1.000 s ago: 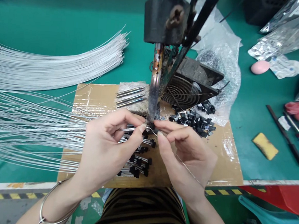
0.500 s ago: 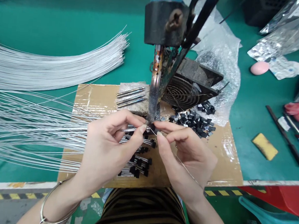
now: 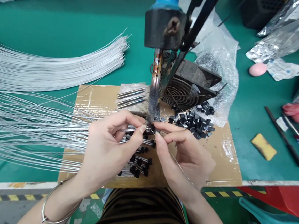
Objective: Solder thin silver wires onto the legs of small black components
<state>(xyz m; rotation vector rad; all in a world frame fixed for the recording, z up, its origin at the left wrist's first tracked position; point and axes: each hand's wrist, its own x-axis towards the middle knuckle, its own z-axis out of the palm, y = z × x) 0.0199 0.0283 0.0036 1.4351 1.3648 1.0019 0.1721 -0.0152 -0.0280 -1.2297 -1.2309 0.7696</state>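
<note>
Just below the tip of an upright soldering iron (image 3: 155, 88), my two hands meet. My left hand (image 3: 112, 136) is closed in a pinch on a thin white wire (image 3: 131, 129), whose end lies at the iron's tip and is mostly hidden by the fingers. Thumb and fingers of my right hand (image 3: 184, 155) pinch a thin strand of solder wire (image 3: 178, 166); it reaches to the tip and trails back along the palm toward the wrist. Under and beside my left hand lie several wires with black ends (image 3: 139, 164).
Loose small black parts (image 3: 194, 123) are heaped right of the iron, before a black fan (image 3: 183, 92). A wire bundle (image 3: 91, 68) lies at left, and metal rods (image 3: 131, 97) rest on a pad. Cardboard (image 3: 228, 162) covers the bench; a yellow sponge (image 3: 263, 146) sits at right.
The view has shifted slightly, so the iron's holder sits a little lower in it. Both hands keep their pinch at the iron's tip, almost unmoved.
</note>
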